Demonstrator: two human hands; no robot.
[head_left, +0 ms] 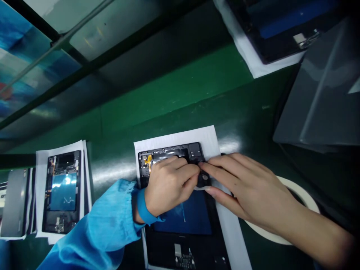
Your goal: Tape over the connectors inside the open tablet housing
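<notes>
An opened tablet (194,245) with bare inner parts and a blue panel (194,221) lies on white paper (180,135) in front of me. My left hand (171,183), in a blue sleeve with a blue wrist band, is closed over the tablet's upper half. Its fingertips pinch near the upper right part; whatever is between them is hidden. From the right, my right hand (242,183) reaches in with stretched fingers. Its fingertips touch the tablet's right edge beside my left hand. Thumb and fingers are apart, with a small pale strip (201,188) by the thumb tip.
A cream ring-shaped roll (309,198) lies under my right forearm. Another opened tablet (63,191) rests on paper at left, beside a grey panel (14,202). More opened tablet parts (281,48) and a dark grey box-like object (323,97) stand upper right. The bench (118,131) is green.
</notes>
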